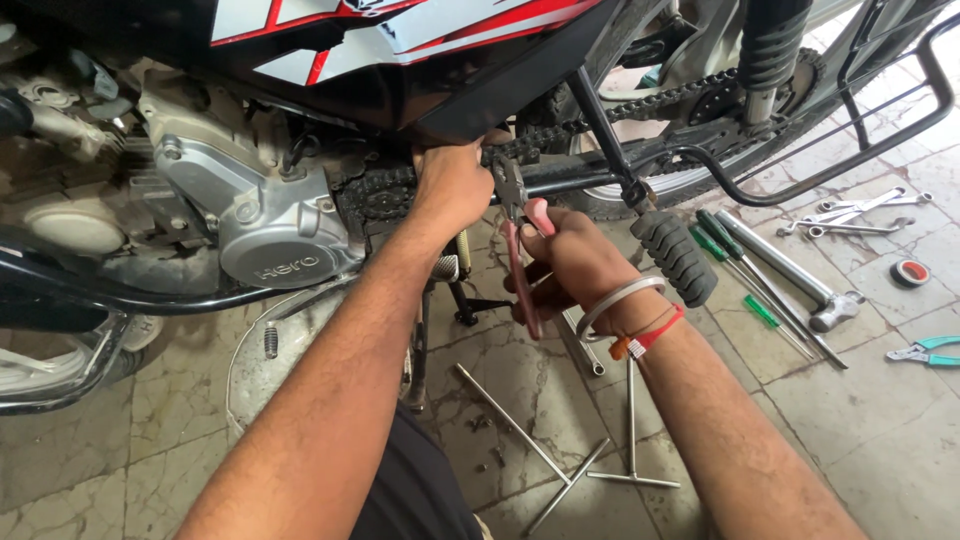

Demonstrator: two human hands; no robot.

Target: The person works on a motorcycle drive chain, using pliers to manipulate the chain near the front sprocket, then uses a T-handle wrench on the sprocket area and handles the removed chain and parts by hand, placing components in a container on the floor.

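Head view, motorcycle side-on, drive chain (400,190) exposed beside the engine casing (265,225). My left hand (455,180) was up against the chain run just under the black side panel (470,95), fingers curled over it; I judged this was to steady the chain so the tool could bite. Grip there pressed together on the chain, though the fingertips were hidden behind it. My right hand (575,262) held the red-handled pliers (515,235) with handles squeezed inward, nose pointed up at the chain just beside the left hand. Whether the nose pinched anything, I could not tell.

Footrest (675,258) hung just right of the wrist. T-handle wrenches (600,455) lay on the tiled floor (880,440) below the forearms, within reach; spanners (860,212), screwdrivers (745,275) and a hammer (800,275) lay further right.
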